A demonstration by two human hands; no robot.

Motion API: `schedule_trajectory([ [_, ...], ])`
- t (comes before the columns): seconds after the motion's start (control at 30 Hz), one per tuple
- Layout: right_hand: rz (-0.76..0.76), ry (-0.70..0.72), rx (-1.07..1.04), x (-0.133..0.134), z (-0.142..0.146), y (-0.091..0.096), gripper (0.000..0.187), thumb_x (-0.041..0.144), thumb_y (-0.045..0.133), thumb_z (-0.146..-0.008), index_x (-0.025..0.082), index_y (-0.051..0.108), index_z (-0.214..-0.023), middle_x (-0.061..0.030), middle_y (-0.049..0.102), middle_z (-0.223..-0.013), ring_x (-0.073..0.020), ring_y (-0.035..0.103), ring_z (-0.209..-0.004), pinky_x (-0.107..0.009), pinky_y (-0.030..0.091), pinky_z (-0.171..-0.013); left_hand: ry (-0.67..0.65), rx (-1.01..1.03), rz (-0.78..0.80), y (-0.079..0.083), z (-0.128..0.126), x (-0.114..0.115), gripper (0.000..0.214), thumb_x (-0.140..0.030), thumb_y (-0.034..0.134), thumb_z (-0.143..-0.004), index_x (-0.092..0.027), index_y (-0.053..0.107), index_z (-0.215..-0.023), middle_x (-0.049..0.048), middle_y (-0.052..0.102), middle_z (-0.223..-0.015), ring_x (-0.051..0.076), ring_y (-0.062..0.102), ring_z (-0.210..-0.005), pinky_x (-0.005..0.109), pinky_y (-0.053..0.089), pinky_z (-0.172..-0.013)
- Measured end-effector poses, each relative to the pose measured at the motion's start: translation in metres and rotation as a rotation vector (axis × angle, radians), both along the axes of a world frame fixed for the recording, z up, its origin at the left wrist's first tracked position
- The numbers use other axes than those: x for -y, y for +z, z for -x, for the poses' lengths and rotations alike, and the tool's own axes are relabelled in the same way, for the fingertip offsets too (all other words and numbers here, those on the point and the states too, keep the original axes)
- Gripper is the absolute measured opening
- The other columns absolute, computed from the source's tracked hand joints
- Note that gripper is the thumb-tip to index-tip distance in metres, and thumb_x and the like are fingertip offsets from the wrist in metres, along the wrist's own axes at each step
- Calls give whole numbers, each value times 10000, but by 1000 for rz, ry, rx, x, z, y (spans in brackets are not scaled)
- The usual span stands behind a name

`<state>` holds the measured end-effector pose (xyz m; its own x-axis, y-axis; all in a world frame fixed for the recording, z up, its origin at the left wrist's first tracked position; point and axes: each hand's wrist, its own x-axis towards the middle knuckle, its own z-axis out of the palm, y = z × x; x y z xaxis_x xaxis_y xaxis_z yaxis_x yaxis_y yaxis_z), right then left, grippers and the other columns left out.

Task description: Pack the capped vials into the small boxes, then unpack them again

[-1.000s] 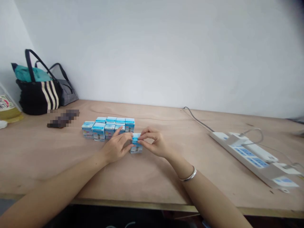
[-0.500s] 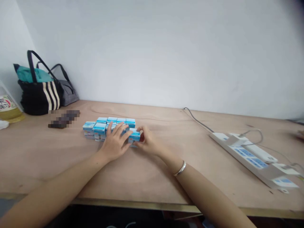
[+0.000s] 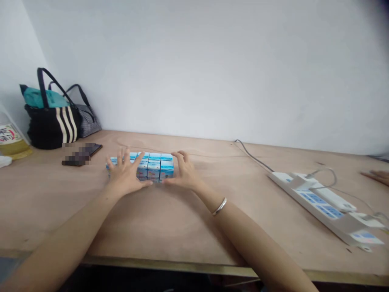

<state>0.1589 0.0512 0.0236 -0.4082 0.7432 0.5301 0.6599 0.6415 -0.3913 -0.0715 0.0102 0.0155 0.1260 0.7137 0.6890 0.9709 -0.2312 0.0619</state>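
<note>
Both your hands are open, gripping nothing: left hand (image 3: 124, 174) spread against the left end of the small blue-and-white boxes (image 3: 154, 168), packed in rows on the plywood table (image 3: 194, 227); right hand (image 3: 184, 172) cupped at their right end, thumb along the front. Power strip (image 3: 316, 202) lies off right, tote bag (image 3: 51, 125) far left, another person's hand (image 3: 377, 176) at right edge.

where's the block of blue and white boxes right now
In the head view, the blue-and-white boxes sit packed together on the plywood table, between the person's left hand, which covers their left end, and right hand.
</note>
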Motion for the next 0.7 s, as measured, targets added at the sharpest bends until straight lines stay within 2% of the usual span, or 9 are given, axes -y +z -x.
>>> schedule_trajectory([
  [0.1, 56, -110, 104, 1, 16, 11, 1009, 632, 741, -487, 258, 336, -1332, -175, 243, -1386, -412, 306, -1244, -576, 359, -921, 74, 8, 171, 6, 23, -5, 946, -706, 651, -535, -261, 402, -1332, 209, 218, -1461, 579, 160, -1259, 795, 147, -840],
  [0.2, 103, -168, 243, 6, 39, 16, 947, 631, 707, -554, 313, 314, -1355, -143, 254, -1409, -400, 296, -1247, -585, 371, -896, 148, 50, 429, 12, 34, -11, 1006, -714, 634, -547, -314, 272, -1396, 170, 131, -1496, 535, 207, -1267, 682, 292, -883],
  [0.3, 131, -192, 340, 8, 54, 15, 842, 579, 681, -632, 335, 324, -1355, -129, 318, -1372, -375, 334, -1214, -543, 409, -863, 179, 13, 597, 16, 34, -18, 997, -697, 640, -552, -403, 202, -1399, 102, 178, -1492, 462, 282, -1260, 593, 322, -928],
  [0.47, 76, -183, 374, -2, 47, 9, 773, 515, 698, -658, 300, 395, -1335, -140, 368, -1308, -346, 387, -1167, -458, 396, -904, 164, -52, 589, 15, 20, -29, 866, -663, 631, -604, -473, 252, -1360, 80, 255, -1456, 460, 319, -1217, 601, 335, -895],
  [0.7, 55, -182, 366, -33, -2, 5, 810, 507, 732, -624, 272, 422, -1334, -151, 357, -1322, -321, 432, -1170, -418, 353, -969, 130, 2, 552, 12, -26, -55, 845, -692, 611, -604, -460, 288, -1350, 110, 247, -1454, 460, 307, -1215, 622, 347, -866],
])
